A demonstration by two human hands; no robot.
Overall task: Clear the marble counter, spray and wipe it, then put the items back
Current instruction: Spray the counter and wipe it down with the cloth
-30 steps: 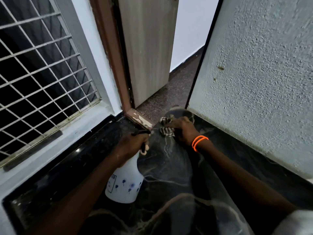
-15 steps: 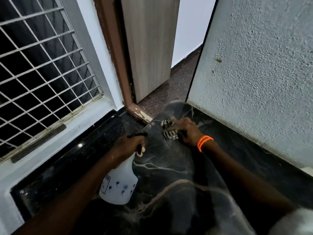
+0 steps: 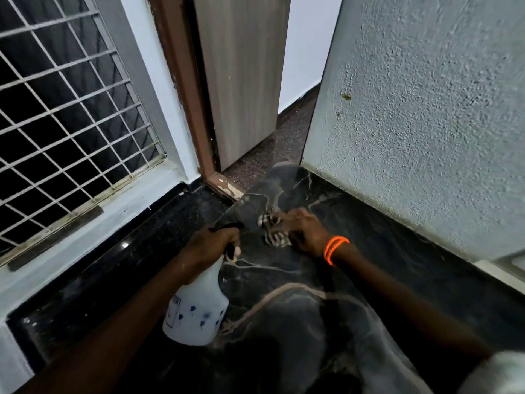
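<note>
We've got one view only, head cam, wide-angle. It looks fwd and steeply down over both forearms onto the dark marble desk (image 3: 284, 308), close up. Faces the far corner w/ the door (image 3: 241, 81); barred window (image 3: 65, 109) sits at frame left, rough wall (image 3: 426, 109) at right. Edges bend from the lens.

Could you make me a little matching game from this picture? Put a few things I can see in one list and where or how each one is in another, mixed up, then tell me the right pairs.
Things:
1. spray bottle
2. cloth
3. wristbands
4. window grille

Descriptions:
A. bright orange, on the right wrist
B. pressed on the dark marble counter under the right hand
C. white metal bars, far left
D. white with small blue marks, held at the neck by the left hand

Pairs: 1-D, 2-B, 3-A, 4-C
</note>
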